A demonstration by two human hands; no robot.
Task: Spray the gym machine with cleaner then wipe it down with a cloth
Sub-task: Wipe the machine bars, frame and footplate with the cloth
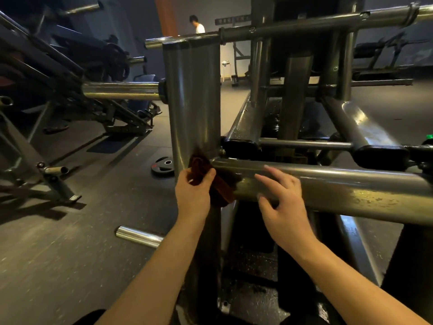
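Frame centre: left hand (194, 188) grips cloth (212, 181) against machine (328, 184); right hand (282, 200) touches it, fingers (269, 170) apart.

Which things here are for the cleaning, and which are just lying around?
For the job:
cloth, gripped by the left hand
bar of the machine, where the cloth presses
right hand, open at the bar

Just lying about:
weight plate on the floor
shiny tube near the floor
other machine on the left
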